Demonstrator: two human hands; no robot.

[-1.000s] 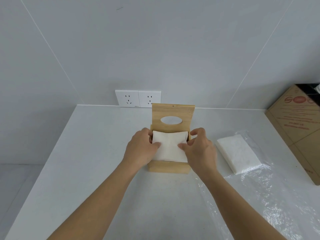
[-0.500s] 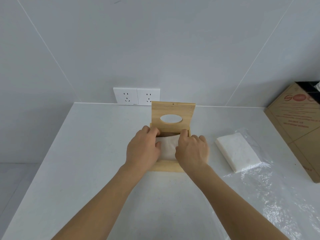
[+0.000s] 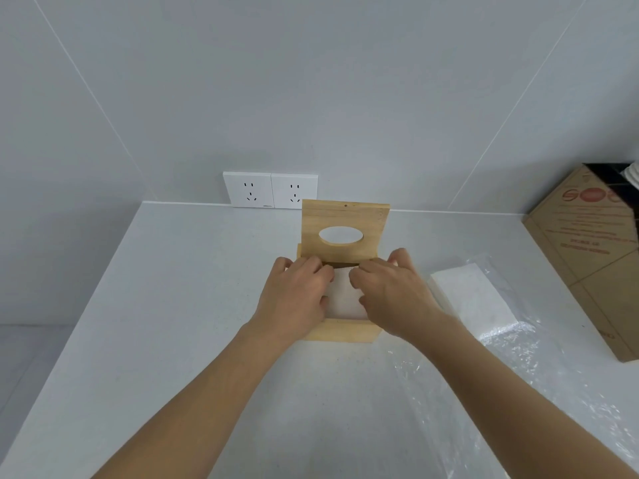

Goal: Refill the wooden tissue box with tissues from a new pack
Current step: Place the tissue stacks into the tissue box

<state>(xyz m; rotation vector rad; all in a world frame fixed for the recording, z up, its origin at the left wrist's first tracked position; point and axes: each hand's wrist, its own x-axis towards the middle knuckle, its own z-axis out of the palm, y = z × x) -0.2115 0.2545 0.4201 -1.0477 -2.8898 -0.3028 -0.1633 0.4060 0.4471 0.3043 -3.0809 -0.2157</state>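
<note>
The wooden tissue box (image 3: pixel 342 332) stands mid-counter with its lid (image 3: pixel 345 221) raised upright, an oval hole in it. A white stack of tissues (image 3: pixel 343 299) lies inside the box, mostly covered by my hands. My left hand (image 3: pixel 294 299) presses on the stack's left half, fingertips at its far edge under the lid. On the right half my right hand (image 3: pixel 392 295) presses down the same way, its fingers reaching the box's far right corner. Neither hand grips anything.
A second stack of tissues (image 3: pixel 473 299) lies to the right on the opened clear plastic wrap (image 3: pixel 525 382). A brown cardboard box (image 3: pixel 594 257) stands at the right edge. Two wall sockets (image 3: pixel 269 190) sit behind the wooden box, at the counter's back.
My hands moved from the sides of the tissue stack onto its top and toward its far edge. The stack has sunk lower into the box.
</note>
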